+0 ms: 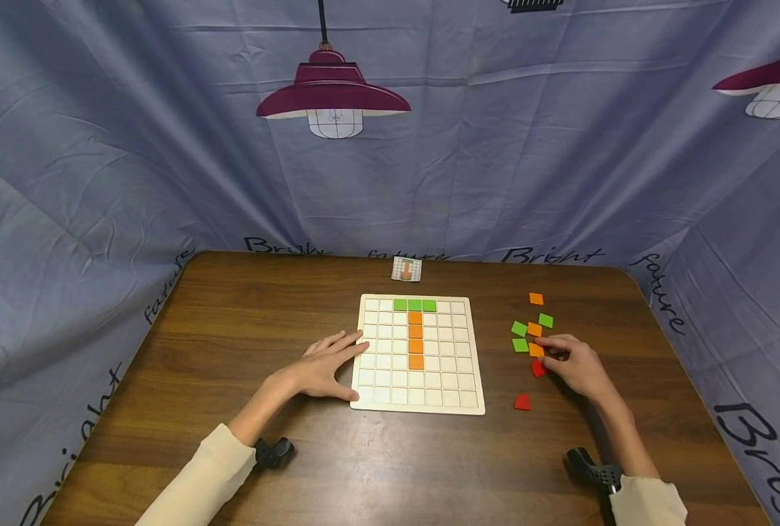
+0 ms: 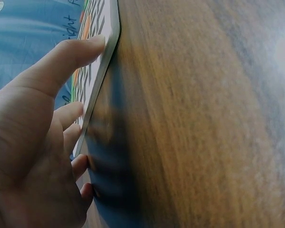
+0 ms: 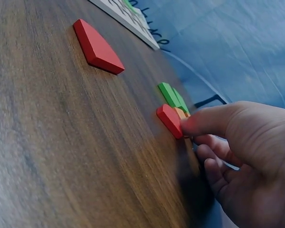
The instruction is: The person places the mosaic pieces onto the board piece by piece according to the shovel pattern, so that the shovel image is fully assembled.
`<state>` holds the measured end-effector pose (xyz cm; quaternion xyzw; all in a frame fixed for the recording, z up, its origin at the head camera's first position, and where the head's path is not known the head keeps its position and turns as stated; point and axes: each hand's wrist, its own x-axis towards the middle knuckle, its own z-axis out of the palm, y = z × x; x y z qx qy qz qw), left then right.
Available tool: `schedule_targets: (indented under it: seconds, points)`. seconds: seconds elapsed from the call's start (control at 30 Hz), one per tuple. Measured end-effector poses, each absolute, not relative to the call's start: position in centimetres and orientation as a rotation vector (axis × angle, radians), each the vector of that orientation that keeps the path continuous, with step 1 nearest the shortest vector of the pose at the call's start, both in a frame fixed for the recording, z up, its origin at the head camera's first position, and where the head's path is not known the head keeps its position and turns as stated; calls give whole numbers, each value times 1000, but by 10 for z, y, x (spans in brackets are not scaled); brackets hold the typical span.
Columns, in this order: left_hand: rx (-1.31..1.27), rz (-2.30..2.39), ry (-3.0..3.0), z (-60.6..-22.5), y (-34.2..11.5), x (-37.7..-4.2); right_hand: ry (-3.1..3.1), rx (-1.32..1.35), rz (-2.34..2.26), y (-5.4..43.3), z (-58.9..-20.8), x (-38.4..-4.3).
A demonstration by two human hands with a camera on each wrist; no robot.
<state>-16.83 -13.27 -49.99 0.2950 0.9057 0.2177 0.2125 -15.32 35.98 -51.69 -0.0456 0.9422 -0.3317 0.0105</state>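
Desk (image 1: pixel 324 475): brown wood, blue curtain (image 1: pixel 468 190) behind
Orange tile (image 1: pixel 536 351): right of grid board (image 1: pixel 450 380), beside green tile (image 1: pixel 520 345) and red piece (image 1: pixel 537 368)
Right grip (image 1: pixel 577 369): thumb and finger pinching orange tile
Left grip (image 1: pixel 324 371): fingers spread, touching board's left edge

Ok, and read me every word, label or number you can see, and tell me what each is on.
"Bright": blue cloth, several times.
"future", probably, though the script resembles "fature": same cloth, several times.
Small card: any print is too small to read.
Board and coloured tiles: no writing visible.
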Motion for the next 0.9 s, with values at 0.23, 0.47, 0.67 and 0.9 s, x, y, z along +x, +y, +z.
schedule_targets:
  seconds: [0.23,0.47,0.67,0.9]
  points:
    - [815,609,2510,-500,-133,-169,2962,-170,-1006,359,-517,-154]
    - [816,602,2515,-500,-133,-169,3000,-224,-975,360,-520,-154]
    - [826,614,2512,-499,-133,-168,3031,-199,-967,361,-519,-153]
    - [827,616,2509,-499,-133,-168,3066,-189,-1031,351,-509,-151]
